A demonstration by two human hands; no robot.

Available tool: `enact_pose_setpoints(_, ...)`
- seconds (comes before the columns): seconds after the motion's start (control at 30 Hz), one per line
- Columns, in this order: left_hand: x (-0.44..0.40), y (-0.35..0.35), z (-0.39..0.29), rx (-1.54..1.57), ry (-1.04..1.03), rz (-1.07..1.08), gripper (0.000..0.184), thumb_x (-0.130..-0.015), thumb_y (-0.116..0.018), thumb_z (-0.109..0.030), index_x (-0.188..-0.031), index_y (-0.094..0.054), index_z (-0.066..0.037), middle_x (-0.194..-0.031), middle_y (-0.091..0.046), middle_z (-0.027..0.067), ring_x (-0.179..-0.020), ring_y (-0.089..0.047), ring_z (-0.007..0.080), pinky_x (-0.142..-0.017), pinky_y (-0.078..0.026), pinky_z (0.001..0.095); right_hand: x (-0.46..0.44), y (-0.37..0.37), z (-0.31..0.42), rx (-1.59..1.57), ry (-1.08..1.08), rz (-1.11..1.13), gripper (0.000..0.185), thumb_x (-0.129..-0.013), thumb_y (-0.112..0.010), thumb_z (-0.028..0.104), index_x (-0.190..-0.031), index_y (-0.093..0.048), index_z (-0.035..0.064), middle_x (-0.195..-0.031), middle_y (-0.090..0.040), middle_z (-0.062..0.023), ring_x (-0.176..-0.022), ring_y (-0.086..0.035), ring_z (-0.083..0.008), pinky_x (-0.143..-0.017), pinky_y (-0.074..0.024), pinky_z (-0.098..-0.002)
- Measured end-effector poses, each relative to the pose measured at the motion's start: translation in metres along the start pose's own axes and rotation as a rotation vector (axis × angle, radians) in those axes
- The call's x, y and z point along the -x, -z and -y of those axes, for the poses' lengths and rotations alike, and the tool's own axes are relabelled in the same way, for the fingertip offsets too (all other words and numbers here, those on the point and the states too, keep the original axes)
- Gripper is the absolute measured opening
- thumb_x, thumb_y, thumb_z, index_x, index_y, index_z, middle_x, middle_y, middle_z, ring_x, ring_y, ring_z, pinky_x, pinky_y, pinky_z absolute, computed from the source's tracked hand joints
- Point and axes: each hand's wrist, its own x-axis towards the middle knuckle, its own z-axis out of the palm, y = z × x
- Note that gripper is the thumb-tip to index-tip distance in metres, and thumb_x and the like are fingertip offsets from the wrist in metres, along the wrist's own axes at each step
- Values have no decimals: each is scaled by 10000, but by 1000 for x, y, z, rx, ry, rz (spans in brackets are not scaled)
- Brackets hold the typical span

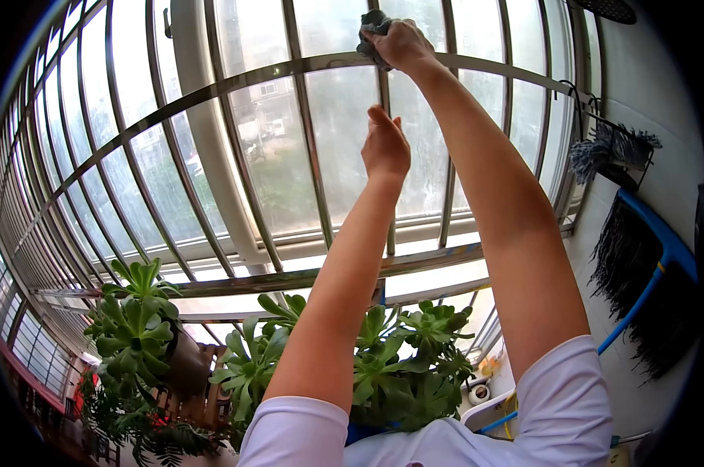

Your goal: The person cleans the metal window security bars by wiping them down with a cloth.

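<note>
My right hand (405,44) is raised at the top of the view, its fingers closed round a crumpled dark grey cloth (373,37). The cloth is pressed against a vertical metal bar of the window grille, just above the curved horizontal rail (332,61). Lower on the same vertical bar (383,87) is my left hand (386,146), its fingers curled round it and partly hidden. Behind the grille stands a window with hazy, streaked glass (278,148).
Green succulents (406,350) grow below my arms, with another potted plant (138,327) to the left. On the right wall hang a grey-blue brush head (612,152) and a blue broom (655,226) with black bristles. A white basin (484,409) sits low at right.
</note>
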Motion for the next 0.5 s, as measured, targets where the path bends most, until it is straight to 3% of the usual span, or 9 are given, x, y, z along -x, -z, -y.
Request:
enact_pose_setpoints(0.03,-3,-2,5,-85,-128,-36,287,-962,-400,-252,-1103,-289,-28,-1092,-563,285,-947,-553,477,-791,-441,534,8,5,-4,87,60,-19,535,-815,-598,518,-1063,-659,47,-1213,-540,-124,-1158,-510,-293,-965,-420,-389)
enact_pose_setpoints(0.07,-3,-6,8,-89,-123,-42,285,-963,-399,-254,-1099,-292,-27,-1092,-564,285,-949,-553,477,-792,-441,534,13,13,-8,149,128,-15,528,-852,-570,495,-1087,-640,28,-1162,-546,-145,-1150,-507,-289,-952,-419,-406)
enact_pose_setpoints(0.1,-3,-6,7,-94,-119,-52,283,-964,-397,-256,-1095,-295,-27,-1093,-565,284,-950,-552,477,-793,-440,534,20,16,-12,182,195,-135,441,-835,-623,369,-1114,-615,28,-1164,-533,-135,-1120,-513,-293,-957,-411,-407)
enact_pose_setpoints(0.17,-3,-7,9,-123,-174,-83,269,-964,-397,-248,-1072,-287,-27,-1053,-575,280,-932,-558,476,-773,-446,533,15,20,-43,327,486,-561,435,-770,-675,226,-1142,-572,27,-1178,-518,-134,-1083,-517,-305,-952,-408,-418)
enact_pose_setpoints(0.2,-3,-7,8,-137,-173,-80,264,-962,-399,-243,-1059,-281,-28,-1029,-578,277,-921,-562,474,-760,-449,534,16,33,-54,304,511,-601,493,-710,-695,157,-1160,-537,30,-1193,-499,-156,-1071,-508,-318,-948,-405,-418)
enact_pose_setpoints(0.3,-2,-9,7,-180,-182,-101,254,-959,-404,-228,-1038,-267,-30,-966,-583,265,-872,-577,463,-714,-457,536,24,26,-81,244,191,-598,581,-808,-650,348,-1240,-469,4,-1202,-490,-210,-1128,-475,-328,-963,-393,-399)
enact_pose_setpoints(0.33,-1,-10,6,-185,-175,-112,252,-959,-405,-228,-1036,-269,-31,-963,-584,264,-858,-582,460,-705,-459,536,18,28,-91,201,55,-291,640,-839,-585,461,-1253,-458,-10,-1229,-485,-205,-1158,-464,-324,-981,-387,-398)
enact_pose_setpoints(0.5,0,-14,8,-158,-230,-192,245,-956,-414,-223,-1044,-297,-27,-927,-590,252,-810,-591,453,-670,-466,527,-5,38,-79,179,-218,-90,576,-802,-616,443,-1193,-535,28,-1272,-488,-143,-1204,-454,-287,-1008,-383,-371)
